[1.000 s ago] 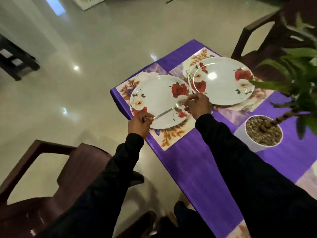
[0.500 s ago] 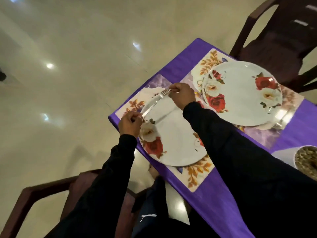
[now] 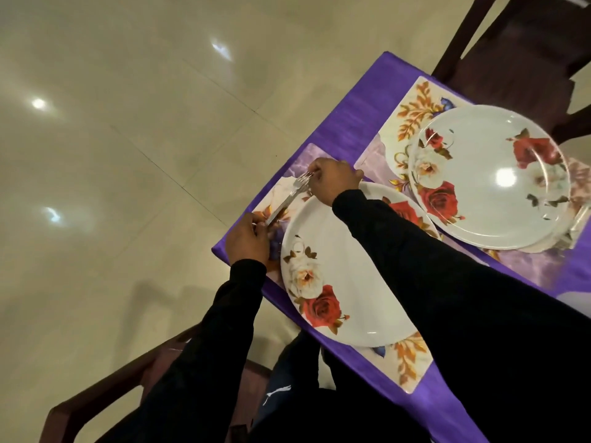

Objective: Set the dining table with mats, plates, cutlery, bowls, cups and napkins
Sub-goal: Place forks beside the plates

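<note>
Cutlery has moved off the plate since a moment ago: the slim silver metal fork [image 3: 289,197], which you were carrying across the near white round plate with red and cream roses [image 3: 348,270], now sits over the floral placemat [image 3: 407,366] just left of that plate's rim. That suggests the fork is about to be laid down, so this place setting will have mat, plate and fork, with bowls, cups and napkins not yet in sight.

Your left hand [image 3: 248,239] pinches the handle end, its fingers curled in around the metal. Your right hand [image 3: 334,180] pinches the tine end at the far side, fingers [image 3: 315,171] bunched tight together over the prongs. Whether the fork already touches the mat you cannot tell from here.

A second white rose-patterned plate [image 3: 489,177] rests on its own floral mat [image 3: 415,103] further right on the purple-clothed bench [image 3: 345,123], with something glinting at its right edge, too blurred to name.

Dark wooden chairs stand at the near left [image 3: 96,407] and far right [image 3: 524,43]
</note>
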